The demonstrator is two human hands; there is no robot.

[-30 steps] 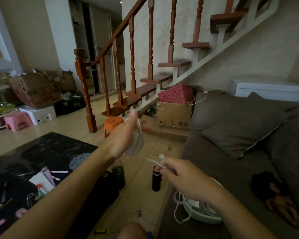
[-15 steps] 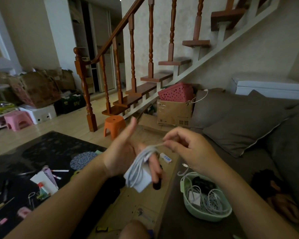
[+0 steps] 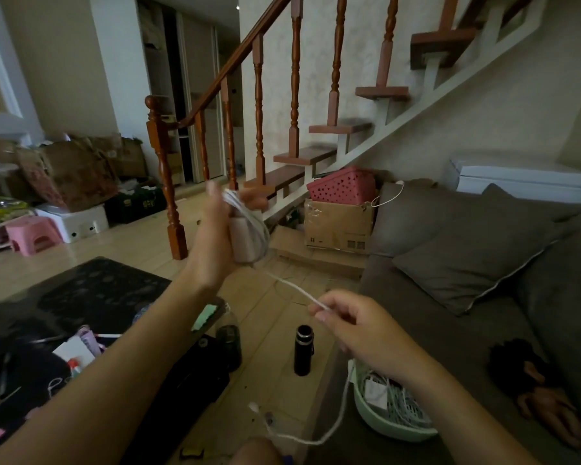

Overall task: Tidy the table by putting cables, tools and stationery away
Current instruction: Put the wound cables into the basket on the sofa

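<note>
1. The left hand [image 3: 215, 236] is raised over the gap between the desk [image 3: 91, 290] and the sofa [image 3: 416, 313]. Its fingers are curled round a bundle of white cable [image 3: 292, 286] loops.
2. The right hand [image 3: 363, 327] is lower and nearer the sofa. Its thumb and forefinger pinch a single strand of the cable.
3. The cable runs taut from the bundle down to the right hand. Below that hand it hangs slack, curves near the bottom edge of the view, and ends in a free plug [image 3: 254, 406] above the floor [image 3: 275, 317].
4. The green basket [image 3: 363, 411] sits on the sofa seat just beside its front edge, under the right forearm. It holds more white cables and a white adapter.
5. Stationery [image 3: 81, 350] lies on the black desk at lower left, near the desk's right edge.
6. A strip of floor separates the desk edge from the sofa front. A black bottle [image 3: 303, 350] stands upright in this strip, and a dark jar [image 3: 228, 344] stands close to the desk corner.
7. The floor beyond the desk, toward the staircase [image 3: 292, 159], is open.
</note>
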